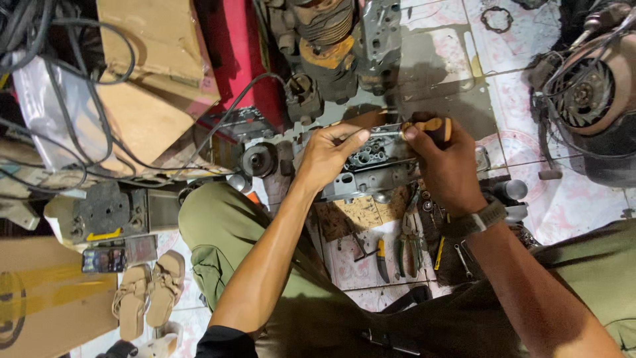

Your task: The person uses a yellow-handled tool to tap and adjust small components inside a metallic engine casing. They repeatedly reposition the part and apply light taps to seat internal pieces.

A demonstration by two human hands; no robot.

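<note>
Gripping an orange-handled screwdriver [430, 128] in a closed fist, the right hand [445, 169] drives it sideways into a grey metal engine part [371, 166] that the left hand [328, 156] steadies with fingers closed on its top edge, above the tiled floor [570, 199]. The tip could slip toward those left fingertips, I judge, being so close. Pliers [409, 242], a wrench [464, 260] and loose cables [73, 113] crowd the space, leaving little room.

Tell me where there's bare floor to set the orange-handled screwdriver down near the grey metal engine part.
Barest is the patterned tile floor right of the right hand, below the round fan-housing engine. A second patch lies above the grey metal engine part, around the small metal ring. Between the knees, pliers and wrenches crowd it; leftward, cardboard and black cables.
</note>
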